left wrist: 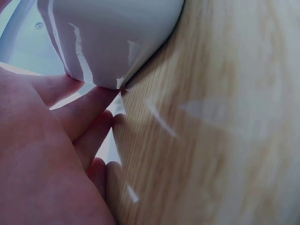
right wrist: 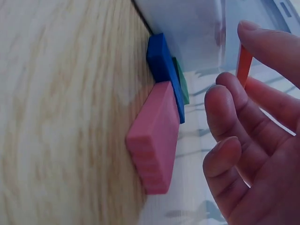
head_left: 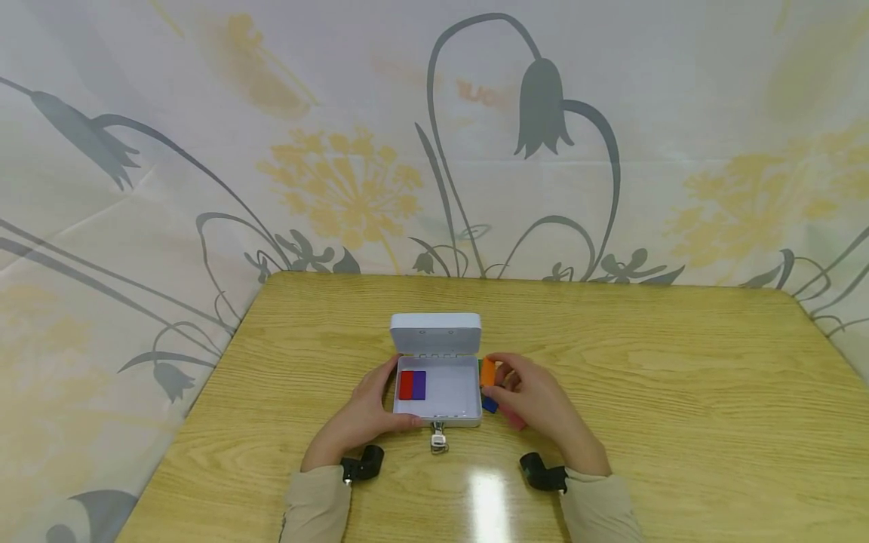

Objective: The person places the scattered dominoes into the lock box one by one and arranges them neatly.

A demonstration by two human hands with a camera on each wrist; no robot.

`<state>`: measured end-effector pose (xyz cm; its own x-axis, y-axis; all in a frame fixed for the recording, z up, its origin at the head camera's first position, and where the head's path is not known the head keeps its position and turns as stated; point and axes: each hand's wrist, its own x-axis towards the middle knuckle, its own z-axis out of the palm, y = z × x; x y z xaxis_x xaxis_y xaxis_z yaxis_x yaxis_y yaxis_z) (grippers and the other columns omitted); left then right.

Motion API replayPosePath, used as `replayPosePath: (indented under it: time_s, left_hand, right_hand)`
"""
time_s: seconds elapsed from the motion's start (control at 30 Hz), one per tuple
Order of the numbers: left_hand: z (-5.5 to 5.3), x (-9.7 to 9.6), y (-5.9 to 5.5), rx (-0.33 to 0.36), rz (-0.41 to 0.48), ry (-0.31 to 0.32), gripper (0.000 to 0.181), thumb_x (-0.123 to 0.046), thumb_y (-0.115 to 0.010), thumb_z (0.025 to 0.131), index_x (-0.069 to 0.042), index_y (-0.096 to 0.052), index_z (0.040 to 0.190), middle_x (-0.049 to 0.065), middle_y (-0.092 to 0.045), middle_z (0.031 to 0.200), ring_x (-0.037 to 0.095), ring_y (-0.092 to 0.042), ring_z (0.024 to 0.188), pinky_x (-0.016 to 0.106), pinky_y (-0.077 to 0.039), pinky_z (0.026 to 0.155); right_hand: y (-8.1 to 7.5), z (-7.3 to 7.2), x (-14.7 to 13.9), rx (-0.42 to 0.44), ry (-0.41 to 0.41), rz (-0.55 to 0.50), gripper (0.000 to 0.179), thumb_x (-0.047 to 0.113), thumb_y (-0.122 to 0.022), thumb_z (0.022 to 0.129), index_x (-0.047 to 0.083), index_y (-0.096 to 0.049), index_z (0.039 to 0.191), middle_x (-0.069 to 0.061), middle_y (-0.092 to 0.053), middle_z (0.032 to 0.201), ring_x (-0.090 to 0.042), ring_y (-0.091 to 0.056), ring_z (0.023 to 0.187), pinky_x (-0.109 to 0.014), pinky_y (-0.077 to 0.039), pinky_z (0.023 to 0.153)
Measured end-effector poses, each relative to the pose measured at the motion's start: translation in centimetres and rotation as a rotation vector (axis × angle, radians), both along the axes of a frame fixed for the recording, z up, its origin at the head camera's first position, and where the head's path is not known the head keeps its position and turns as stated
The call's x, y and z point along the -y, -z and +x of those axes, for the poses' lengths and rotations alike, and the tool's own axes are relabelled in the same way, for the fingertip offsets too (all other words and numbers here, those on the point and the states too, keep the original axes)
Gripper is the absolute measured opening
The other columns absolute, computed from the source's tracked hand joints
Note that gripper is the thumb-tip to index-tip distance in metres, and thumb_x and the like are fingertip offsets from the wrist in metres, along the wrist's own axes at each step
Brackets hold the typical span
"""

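**Orange block (head_left: 488,371) up, just outside the box (head_left: 451,388)!**

And we've got the right hand (head_left: 536,396) with its grip clamped on it, thumb against fingers, off the table (head_left: 679,392) by the right wall. Inside, at the left, sit the red block (head_left: 406,385) and purple block (head_left: 419,385). The left hand's (head_left: 363,407) grip spans the box's left end, thumb in front.

Where could we come unstuck? That fingertip pinch is slim; a twist could drop the block. Pass too low and it clips the wall. A trailing finger might scatter the blue block (right wrist: 161,58), green block (right wrist: 182,84) and pink block (right wrist: 154,136) below. Slacken the left, and any bump could slide the box.
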<state>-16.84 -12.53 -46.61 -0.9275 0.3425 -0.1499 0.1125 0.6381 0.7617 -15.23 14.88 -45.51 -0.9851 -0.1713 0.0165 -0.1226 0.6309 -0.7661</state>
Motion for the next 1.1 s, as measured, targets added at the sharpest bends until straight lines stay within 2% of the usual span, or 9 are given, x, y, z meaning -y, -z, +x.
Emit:
replayPosePath:
  time_s: [0.1,0.3,0.5,0.77,0.9,1.1]
  left_hand:
    - [0.0,0.0,0.1,0.004,-0.003,-0.003,0.11,-0.053,-0.077,0.057,-0.022,-0.018,0.144,0.007,-0.023,0.144,0.03,-0.019,0.13,0.052,-0.02,0.1]
    - [0.1,-0.1,-0.1,0.014,0.007,-0.005,0.11,-0.053,-0.078,0.057,-0.023,-0.018,0.144,0.005,-0.023,0.144,0.029,-0.019,0.129,0.052,-0.02,0.099]
    - [0.1,-0.2,-0.3,0.02,0.022,0.0,0.109,-0.051,-0.078,0.057,-0.023,-0.018,0.144,0.005,-0.023,0.144,0.028,-0.019,0.129,0.051,-0.02,0.1]
    - [0.2,0.0,-0.1,0.028,0.012,-0.006,0.109,-0.051,-0.078,0.058,-0.022,-0.018,0.144,0.006,-0.022,0.144,0.029,-0.018,0.13,0.051,-0.02,0.1]
    - [0.2,0.1,0.0,0.044,0.012,-0.011,0.108,-0.051,-0.078,0.059,-0.024,-0.016,0.144,0.005,-0.021,0.144,0.029,-0.017,0.13,0.052,-0.019,0.1]
    - [0.1,0.1,-0.3,0.03,0.023,0.004,0.107,-0.051,-0.077,0.06,-0.022,-0.017,0.144,0.006,-0.022,0.144,0.03,-0.018,0.13,0.054,-0.02,0.099]
  right_hand:
    - [-0.1,0.0,0.2,0.001,-0.009,-0.007,0.046,0.033,-0.068,0.078,0.019,-0.054,0.12,0.008,-0.055,0.085,-0.008,-0.052,0.071,-0.026,-0.043,0.059]
    - [-0.2,0.0,1.0,0.017,-0.028,-0.027,0.045,0.031,-0.069,0.078,0.02,-0.054,0.119,0.008,-0.054,0.084,-0.009,-0.05,0.061,-0.026,-0.041,0.044]
    - [0.0,0.1,1.5,-0.037,-0.061,-0.001,0.047,0.03,-0.069,0.078,0.017,-0.054,0.121,0.009,-0.053,0.084,-0.006,-0.049,0.067,-0.024,-0.041,0.052]
    - [-0.1,0.1,2.2,-0.114,-0.089,-0.012,0.047,0.029,-0.069,0.078,0.021,-0.054,0.121,0.012,-0.052,0.084,-0.006,-0.048,0.068,-0.023,-0.041,0.054]
    - [-0.2,0.1,2.9,-0.116,-0.111,0.006,0.046,0.028,-0.068,0.079,0.019,-0.054,0.122,0.014,-0.052,0.084,-0.005,-0.047,0.065,-0.022,-0.042,0.055]
    - [-0.4,0.3,3.9,-0.126,-0.12,0.051,0.043,0.03,-0.068,0.08,0.019,-0.055,0.119,0.016,-0.05,0.078,-0.004,-0.044,0.058,-0.022,-0.04,0.05]
